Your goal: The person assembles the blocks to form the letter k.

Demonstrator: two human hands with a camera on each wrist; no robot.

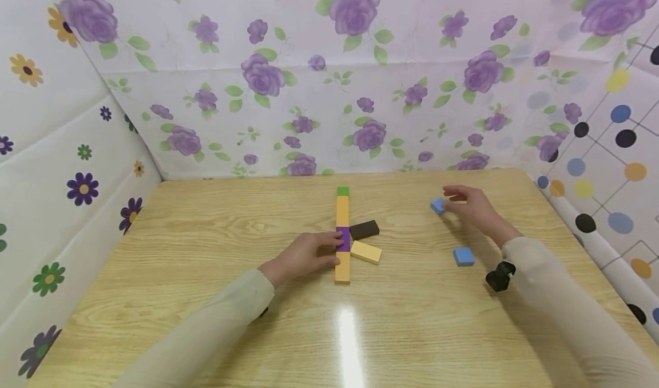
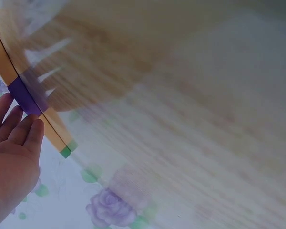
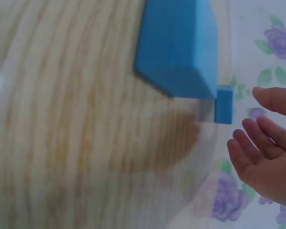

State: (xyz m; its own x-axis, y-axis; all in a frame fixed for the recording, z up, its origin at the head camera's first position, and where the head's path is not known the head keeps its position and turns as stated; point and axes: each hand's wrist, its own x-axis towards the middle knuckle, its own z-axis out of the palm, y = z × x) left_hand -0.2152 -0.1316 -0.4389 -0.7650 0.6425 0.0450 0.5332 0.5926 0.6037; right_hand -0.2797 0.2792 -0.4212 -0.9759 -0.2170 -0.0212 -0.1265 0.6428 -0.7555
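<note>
On the wooden table lies a straight row of blocks: a green block [image 1: 342, 191] at the far end, an orange block [image 1: 342, 210], a purple block [image 1: 342, 239] and a nearer orange block [image 1: 342, 269]. My left hand [image 1: 305, 256] touches the row's left side with loosely extended fingers, around the purple and nearer orange blocks. In the left wrist view those fingers rest against the purple block [image 2: 24, 98]. Over at the right, my right hand [image 1: 471, 206] is spread beside a small blue block [image 1: 437, 206]. The right wrist view shows a gap between thumb and fingers.
A black block [image 1: 364, 229] and a pale yellow block [image 1: 366, 252] lie just right of the row. Another blue block [image 1: 463, 257] sits near the right wrist, looming large in the right wrist view. Patterned cloth walls [image 1: 319, 90] border the wooden table [image 1: 216, 216].
</note>
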